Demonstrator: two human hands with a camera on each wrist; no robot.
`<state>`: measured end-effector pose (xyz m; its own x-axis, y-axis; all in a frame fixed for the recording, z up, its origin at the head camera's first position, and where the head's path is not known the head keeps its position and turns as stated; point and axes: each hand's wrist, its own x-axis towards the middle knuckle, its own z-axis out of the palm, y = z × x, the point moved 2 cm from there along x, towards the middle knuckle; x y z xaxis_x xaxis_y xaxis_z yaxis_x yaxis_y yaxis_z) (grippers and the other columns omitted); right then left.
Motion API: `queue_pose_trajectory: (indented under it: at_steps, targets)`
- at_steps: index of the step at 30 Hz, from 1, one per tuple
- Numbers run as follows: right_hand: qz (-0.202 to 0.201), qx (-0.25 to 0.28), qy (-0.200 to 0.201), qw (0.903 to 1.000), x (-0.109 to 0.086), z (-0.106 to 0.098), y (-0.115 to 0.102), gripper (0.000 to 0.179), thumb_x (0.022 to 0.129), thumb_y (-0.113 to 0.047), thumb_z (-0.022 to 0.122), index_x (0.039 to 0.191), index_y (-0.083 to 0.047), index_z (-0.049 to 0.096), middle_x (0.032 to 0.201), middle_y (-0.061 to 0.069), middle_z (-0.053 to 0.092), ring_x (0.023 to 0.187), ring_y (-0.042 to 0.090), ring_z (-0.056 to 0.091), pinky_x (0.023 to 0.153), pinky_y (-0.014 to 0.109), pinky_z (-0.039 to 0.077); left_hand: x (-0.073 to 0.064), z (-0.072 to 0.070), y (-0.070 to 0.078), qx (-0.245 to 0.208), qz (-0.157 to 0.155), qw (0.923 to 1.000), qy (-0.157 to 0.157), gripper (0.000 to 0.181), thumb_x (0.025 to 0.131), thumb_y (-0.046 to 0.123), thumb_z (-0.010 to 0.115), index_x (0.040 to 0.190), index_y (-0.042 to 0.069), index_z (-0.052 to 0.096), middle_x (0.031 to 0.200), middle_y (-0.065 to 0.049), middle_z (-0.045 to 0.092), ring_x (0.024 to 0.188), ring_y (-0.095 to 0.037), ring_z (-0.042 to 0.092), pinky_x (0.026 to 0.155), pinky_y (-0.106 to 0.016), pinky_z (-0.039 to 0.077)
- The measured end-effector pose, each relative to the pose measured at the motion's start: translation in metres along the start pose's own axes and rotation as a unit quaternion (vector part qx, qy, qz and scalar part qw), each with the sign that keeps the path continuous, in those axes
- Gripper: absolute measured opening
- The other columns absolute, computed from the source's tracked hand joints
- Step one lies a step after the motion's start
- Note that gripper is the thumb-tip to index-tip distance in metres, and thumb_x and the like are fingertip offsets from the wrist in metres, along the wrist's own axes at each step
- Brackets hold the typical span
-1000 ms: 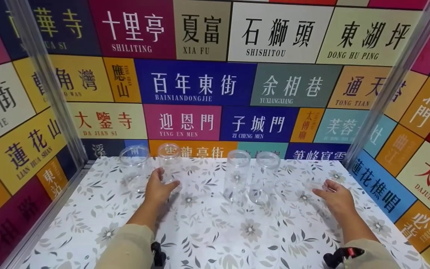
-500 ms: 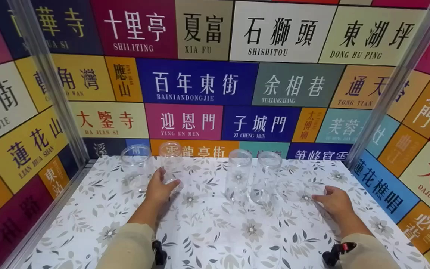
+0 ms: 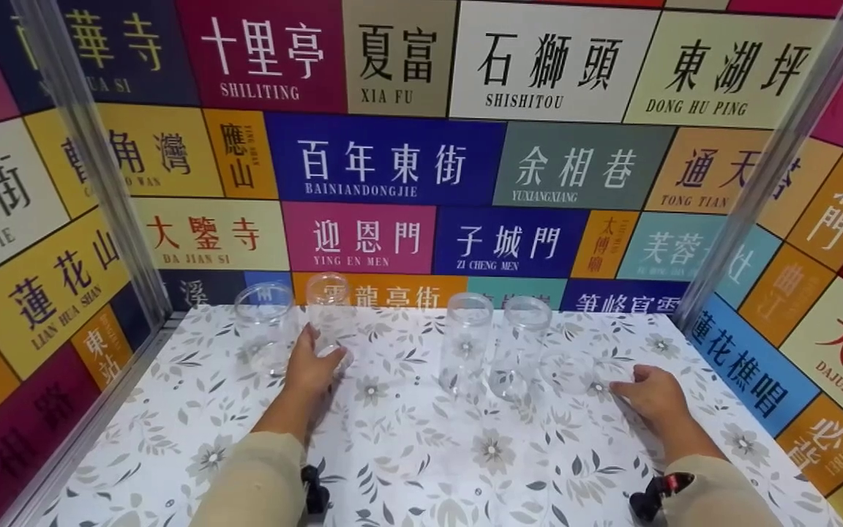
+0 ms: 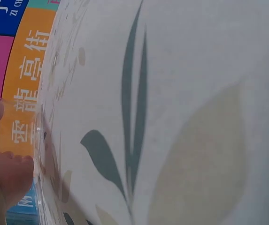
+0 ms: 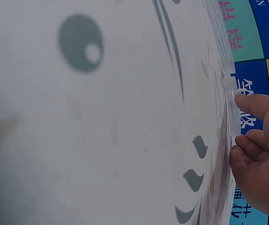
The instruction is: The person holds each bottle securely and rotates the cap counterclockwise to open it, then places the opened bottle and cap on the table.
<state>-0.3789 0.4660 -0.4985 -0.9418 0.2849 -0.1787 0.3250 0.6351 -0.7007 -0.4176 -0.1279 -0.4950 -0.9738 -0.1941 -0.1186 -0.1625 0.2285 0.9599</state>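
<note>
Take the tall clear jar [image 3: 467,348] as your landmark; it stands upright on the patterned table [image 3: 407,461]. To its left, your left hand [image 3: 313,368] grasps a clear cup [image 3: 328,294], thumb and fingers about its wall; whether its base touches the table you cannot tell. A wide clear jar [image 3: 263,326] stands farther left. Just right of the landmark is a second clear jar [image 3: 526,348], and beyond that your right hand [image 3: 653,391]. Its fingers are bent at a faint clear edge [image 5: 235,110]; you cannot tell whether they pinch it or only touch it.

You appear to be at the handling step, positioning the cup left of the landmark. Your next move seems to call for a steady, light left hold, keeping clear of the wide jar, with that edge checked before your right hand shifts.
</note>
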Motion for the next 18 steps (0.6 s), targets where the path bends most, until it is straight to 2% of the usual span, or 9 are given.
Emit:
queue_pose_trajectory:
  at_steps: [7,15,18]
  targets:
    - [-0.006,0.018,-0.003,0.9998,-0.004,-0.002,-0.001,0.094,0.102,-0.044,0.069,0.165,0.009,0.023,0.17,0.035,0.029,0.157,0.054,0.029,0.131,0.063,0.029,0.001,0.001,-0.002,-0.013,0.014,0.9998,-0.001,0.088,0.108,0.025,0.063,0.174,0.02,0.005,0.181,-0.009,0.019,0.17,-0.034,0.009,0.139,-0.054,0.011]
    - [-0.013,0.082,0.008,0.9965,-0.014,-0.006,-0.012,0.094,0.103,-0.045,0.069,0.168,0.003,0.02,0.174,0.03,0.023,0.161,0.051,0.025,0.131,0.061,0.031,-0.006,-0.006,-0.003,0.05,0.024,0.9985,0.005,0.089,0.108,0.028,0.063,0.174,0.017,0.005,0.182,-0.011,0.016,0.169,-0.036,0.011,0.138,-0.056,0.014]
    - [-0.013,0.09,0.013,0.9957,-0.019,-0.007,-0.017,0.097,0.102,-0.05,0.069,0.169,0.0,0.021,0.175,0.027,0.023,0.162,0.049,0.024,0.131,0.061,0.03,-0.012,-0.007,0.0,0.056,0.028,0.998,0.004,0.089,0.107,0.029,0.064,0.174,0.016,0.006,0.181,-0.012,0.016,0.169,-0.038,0.013,0.137,-0.057,0.016]
